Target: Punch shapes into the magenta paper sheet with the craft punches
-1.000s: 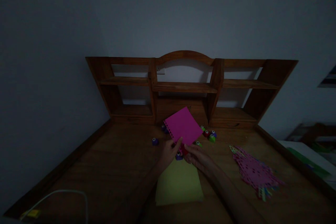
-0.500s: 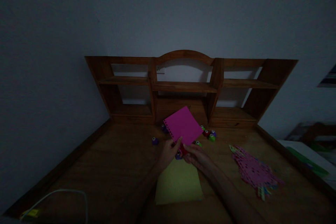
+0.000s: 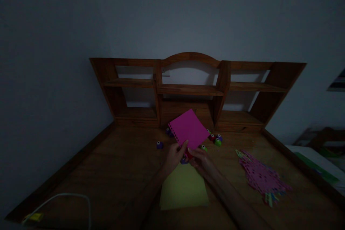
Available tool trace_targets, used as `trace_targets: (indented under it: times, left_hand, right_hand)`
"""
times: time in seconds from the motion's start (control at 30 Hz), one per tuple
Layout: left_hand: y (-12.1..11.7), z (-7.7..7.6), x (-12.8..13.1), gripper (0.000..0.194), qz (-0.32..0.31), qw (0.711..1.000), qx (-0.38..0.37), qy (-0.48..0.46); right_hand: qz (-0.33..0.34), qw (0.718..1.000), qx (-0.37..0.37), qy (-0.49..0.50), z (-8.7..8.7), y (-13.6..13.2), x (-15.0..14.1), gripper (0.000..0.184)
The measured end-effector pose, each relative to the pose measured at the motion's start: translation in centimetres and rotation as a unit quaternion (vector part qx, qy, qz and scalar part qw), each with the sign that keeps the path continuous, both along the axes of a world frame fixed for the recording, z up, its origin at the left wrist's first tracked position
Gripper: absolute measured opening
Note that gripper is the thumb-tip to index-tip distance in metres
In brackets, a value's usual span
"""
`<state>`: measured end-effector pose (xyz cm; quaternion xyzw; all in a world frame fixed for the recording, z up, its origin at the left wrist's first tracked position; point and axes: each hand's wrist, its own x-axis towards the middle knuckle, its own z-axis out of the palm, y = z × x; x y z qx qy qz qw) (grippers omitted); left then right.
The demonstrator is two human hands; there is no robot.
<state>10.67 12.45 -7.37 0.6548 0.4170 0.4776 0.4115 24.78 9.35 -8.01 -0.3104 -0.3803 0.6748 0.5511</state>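
Observation:
A square pink sheet of paper is held tilted above the desk, with a row of small holes along its lower left edge. My left hand pinches its bottom corner, thumb on top. Closed beside it, my right hand grips a small red rounded thing, perhaps a paper punch, against the same corner; the fingers partly cover it. Just below lies a purple rounded thing with an eye-like spot. Under both hands rests a yellow sheet of paper.
Several small eye-marked things, such as a purple one and a green one, lie around the paper. A pile of pink hole-punched strips is on the right. A wooden shelf unit borders the back; a white cable curves at front left.
The view has shifted very slightly. Both hands keep their hold at the pink paper's bottom corner, and nothing else has visibly moved.

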Motion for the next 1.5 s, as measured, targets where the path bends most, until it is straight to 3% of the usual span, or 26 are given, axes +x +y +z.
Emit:
trace_targets:
  times: [0.4,0.7,0.93,1.13,1.5]
  left_hand:
    - [-0.4,0.6,0.1,0.052,-0.019,0.999,-0.018,-0.024]
    - [-0.3,0.1,0.0,0.045,-0.092,0.994,-0.015,-0.062]
    - [0.2,0.0,-0.3,0.044,-0.017,0.999,-0.005,-0.042]
    - [1.1,-0.9,-1.0,0.046,0.05,0.999,0.009,-0.02]
    - [1.3,-0.5,-1.0,0.049,0.067,0.998,0.012,-0.006]
  right_hand:
    - [-0.023,0.999,0.023,0.008,-1.7,0.6,-0.1,0.022]
    - [-0.023,1.0,0.021,-0.001,-0.9,0.3,0.0,0.026]
    - [-0.003,1.0,-0.018,0.004,-0.3,0.2,-0.1,0.033]
    - [-0.027,0.999,-0.019,-0.016,-0.7,0.6,0.3,0.048]
    - [-0.032,0.994,-0.087,0.053,0.0,0.9,0.7,0.057]
